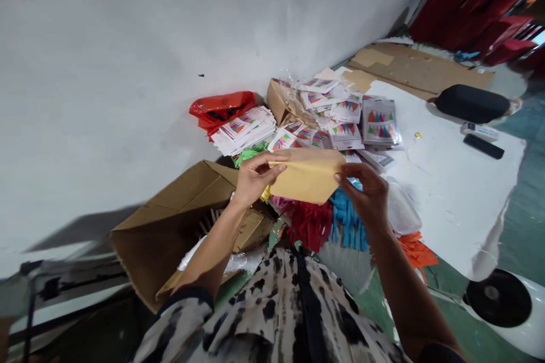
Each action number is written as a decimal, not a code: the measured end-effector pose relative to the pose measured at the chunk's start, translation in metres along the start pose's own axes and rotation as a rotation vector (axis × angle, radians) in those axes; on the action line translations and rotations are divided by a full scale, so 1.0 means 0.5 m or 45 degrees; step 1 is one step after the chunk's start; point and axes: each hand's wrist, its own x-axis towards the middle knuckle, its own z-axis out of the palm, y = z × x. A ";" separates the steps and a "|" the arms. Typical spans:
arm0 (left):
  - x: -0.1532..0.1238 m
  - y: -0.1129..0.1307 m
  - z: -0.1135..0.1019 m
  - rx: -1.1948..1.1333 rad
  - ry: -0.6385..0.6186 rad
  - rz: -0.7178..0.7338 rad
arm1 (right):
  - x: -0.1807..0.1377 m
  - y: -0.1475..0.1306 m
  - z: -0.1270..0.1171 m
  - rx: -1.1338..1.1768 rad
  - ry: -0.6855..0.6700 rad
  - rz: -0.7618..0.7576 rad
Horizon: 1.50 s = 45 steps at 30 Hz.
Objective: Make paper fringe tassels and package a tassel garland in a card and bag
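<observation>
Both hands hold a flat tan paper envelope in front of me. My left hand pinches its left edge with thumb over fingers. My right hand grips its right edge. Below the envelope lie fringed paper tassels in red, blue and orange. Behind it lie stacks of white printed cards with coloured triangle flags, some in clear packets.
An open cardboard box stands at my left against a white wall. A red plastic bag, flat cardboard, red boxes, a black case and a tape roll lie around the white floor sheet.
</observation>
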 end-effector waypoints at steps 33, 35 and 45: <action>-0.053 -0.057 0.077 -0.163 -0.163 -0.335 | 0.005 0.006 0.043 -0.408 -0.664 -0.056; -0.051 -0.061 0.075 -0.257 -0.174 -0.447 | 0.005 0.015 0.033 -0.347 -0.722 0.053; -0.063 -0.102 0.037 -0.442 -0.026 -0.739 | -0.036 0.092 -0.054 -0.151 -0.794 0.467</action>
